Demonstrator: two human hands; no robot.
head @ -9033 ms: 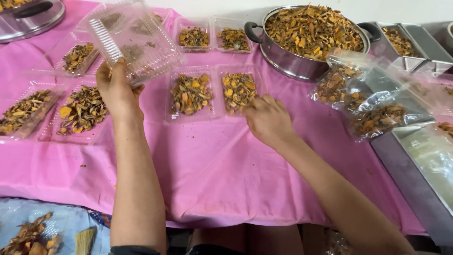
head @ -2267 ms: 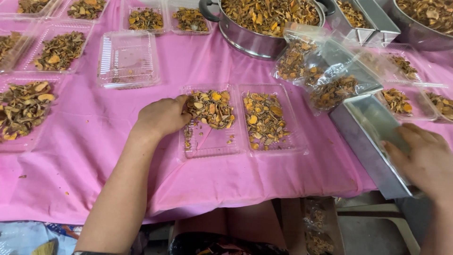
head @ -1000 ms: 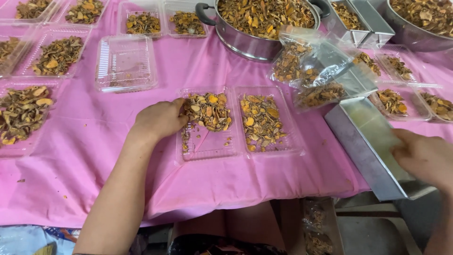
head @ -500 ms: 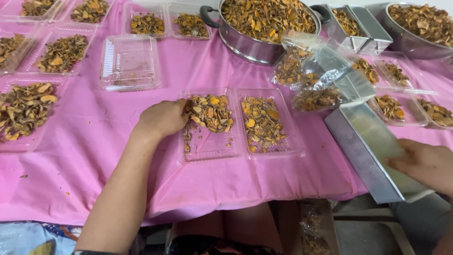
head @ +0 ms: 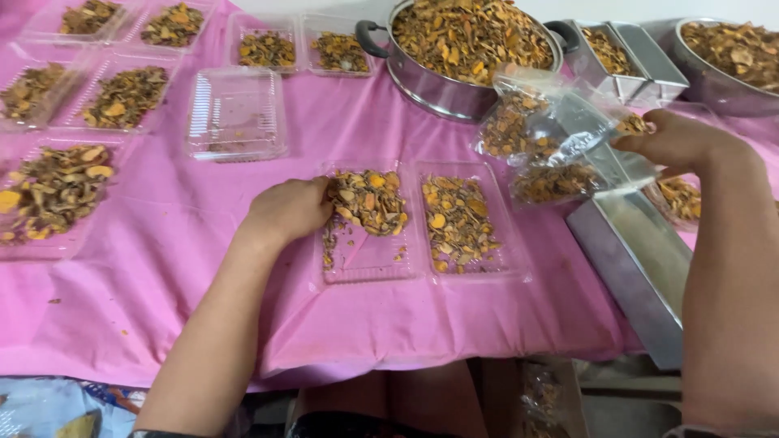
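My left hand (head: 286, 212) rests on the left rim of a clear plastic tray (head: 365, 264), its fingers curled into the pile of dried orange-brown pieces (head: 367, 199) in it. A second filled clear tray (head: 461, 221) lies right beside it. My right hand (head: 675, 139) is raised at the right, its fingertips closed on the edge of a stack of closed clear packs (head: 552, 134) filled with the same pieces. The packs lean against a long steel tray (head: 641, 255).
A pink cloth (head: 162, 268) covers the table. A large steel pot (head: 454, 81) full of dried pieces stands at the back, with steel containers (head: 649, 61) and a steel bowl (head: 730, 93) to its right. An empty clear tray (head: 235, 113) and several filled trays (head: 57, 186) lie on the left.
My right hand has come up from the near end of the steel tray at the lower right to the stack of clear packs. My left hand has stayed at the tray.
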